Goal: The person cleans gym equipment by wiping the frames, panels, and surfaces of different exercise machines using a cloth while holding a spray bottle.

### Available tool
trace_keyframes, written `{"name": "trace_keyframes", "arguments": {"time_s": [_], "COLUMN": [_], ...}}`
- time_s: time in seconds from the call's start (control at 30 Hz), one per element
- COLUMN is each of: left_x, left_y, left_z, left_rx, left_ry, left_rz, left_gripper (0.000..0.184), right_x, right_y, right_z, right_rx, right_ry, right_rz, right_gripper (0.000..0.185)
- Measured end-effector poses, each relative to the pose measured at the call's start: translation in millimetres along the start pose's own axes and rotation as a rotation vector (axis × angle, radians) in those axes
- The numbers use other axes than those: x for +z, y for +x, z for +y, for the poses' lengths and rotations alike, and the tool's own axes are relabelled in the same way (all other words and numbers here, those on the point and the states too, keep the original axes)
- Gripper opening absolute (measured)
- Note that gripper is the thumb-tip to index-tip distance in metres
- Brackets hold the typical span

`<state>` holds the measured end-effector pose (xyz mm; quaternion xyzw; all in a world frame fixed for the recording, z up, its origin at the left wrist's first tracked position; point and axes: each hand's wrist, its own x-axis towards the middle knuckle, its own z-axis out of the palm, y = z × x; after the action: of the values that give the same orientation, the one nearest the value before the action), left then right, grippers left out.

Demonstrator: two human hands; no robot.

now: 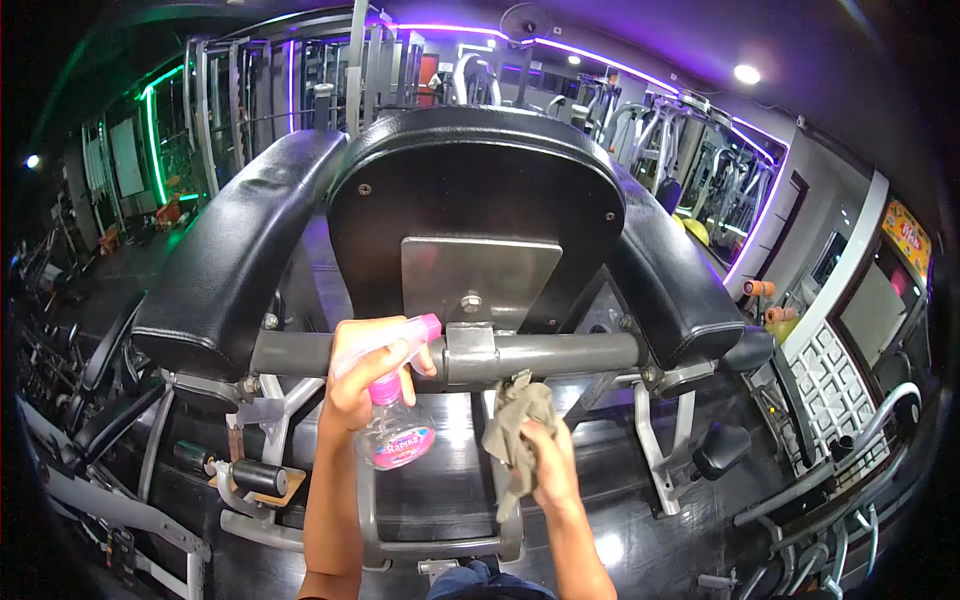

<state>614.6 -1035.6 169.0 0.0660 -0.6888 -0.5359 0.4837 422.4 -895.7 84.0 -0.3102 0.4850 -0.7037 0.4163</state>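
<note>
My left hand is closed around the neck of a clear spray bottle with a pink trigger head and a pink label. The nozzle points right, close to a grey metal crossbar. In my right hand is a crumpled grey-green cloth, hanging just below that bar. Whether the cloth touches the bar I cannot tell. Above both hands stands the back of a black padded backrest with a metal plate bolted to it.
Black padded armrests flank the backrest, one at left and one at right. Metal frame legs stand on the dark floor below. A weight machine is at the back right, and a white lattice panel stands at far right.
</note>
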Motion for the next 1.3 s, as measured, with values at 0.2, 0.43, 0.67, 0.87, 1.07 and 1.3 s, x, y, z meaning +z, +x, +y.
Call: {"name": "trace_keyframes", "arguments": {"time_s": [0.2,0.43,0.67,0.87,1.07,1.3], "left_x": [5.2,8.2,5.0,-7.7,-12.6,-14.5], "left_y": [-0.9,19.2,10.7,-6.2,-13.8,-16.2], "left_z": [39.8,65.9,65.3,65.7,50.1,34.3], "left_rx": [0.179,0.362,0.394,0.341,0.311,0.286], "left_ry": [-0.013,0.14,0.085,0.102,0.02,-0.029], "left_rz": [0.173,0.333,0.345,0.344,0.357,0.359], "left_gripper": [0.045,0.046,0.046,0.048,0.052,0.056], "right_x": [3.8,48.9,89.2,133.5,162.0,142.2], "right_y": [-3.7,13.3,46.4,67.2,61.6,75.3], "right_z": [-60.8,-106.6,-141.0,-158.3,-151.0,-134.8], "right_rx": [-0.403,-0.912,-1.599,-1.721,-1.766,-1.892], "right_ry": [-0.097,-0.428,-0.679,-0.908,-1.032,-1.215], "right_rz": [-0.19,-0.137,0.12,0.24,0.119,-0.077], "right_gripper": [0.045,0.055,0.056,0.055,0.046,0.03]}}
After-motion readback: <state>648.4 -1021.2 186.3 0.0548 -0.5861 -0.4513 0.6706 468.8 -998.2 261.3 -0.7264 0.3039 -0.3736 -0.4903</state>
